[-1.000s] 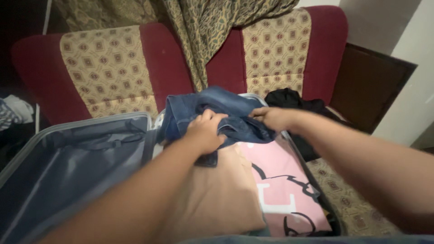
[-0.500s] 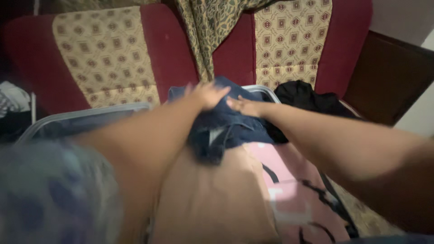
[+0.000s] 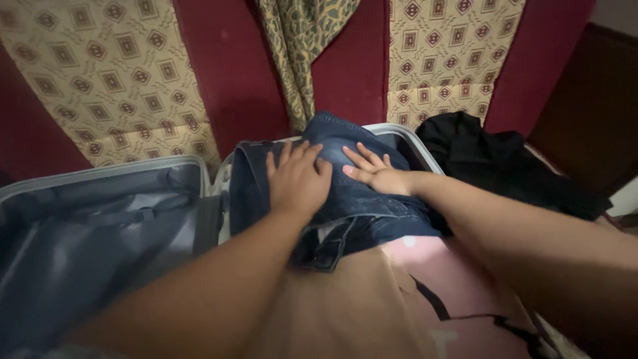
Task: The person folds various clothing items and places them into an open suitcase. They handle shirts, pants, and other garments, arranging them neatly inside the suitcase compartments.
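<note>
Two hands are laid flat on a folded pair of blue jeans [image 3: 345, 193], which sits at the far end of the right half of an open grey suitcase [image 3: 399, 131]. The left hand [image 3: 297, 181] is pressed palm down on the denim with fingers spread, nothing being clasped in its grip. The right hand [image 3: 375, 171] is likewise spread open on the jeans just beside the left, its grip released, with the fingertips pointing toward the left hand. Beneath and nearer than the jeans, a tan folded garment [image 3: 345, 306] is seen, and beside it to the right a pink garment with black line markings [image 3: 458, 292]; both are packed in the same half of the case. The left half of the suitcase, lined in grey fabric [image 3: 86, 233], lies open with a strap across it. A black garment [image 3: 492, 156] is heaped just outside the case on the right. Behind everything, a red sofa with patterned beige panels [image 3: 106, 73] is seen, and a patterned cloth [image 3: 299, 46] is draped down its middle.
</note>
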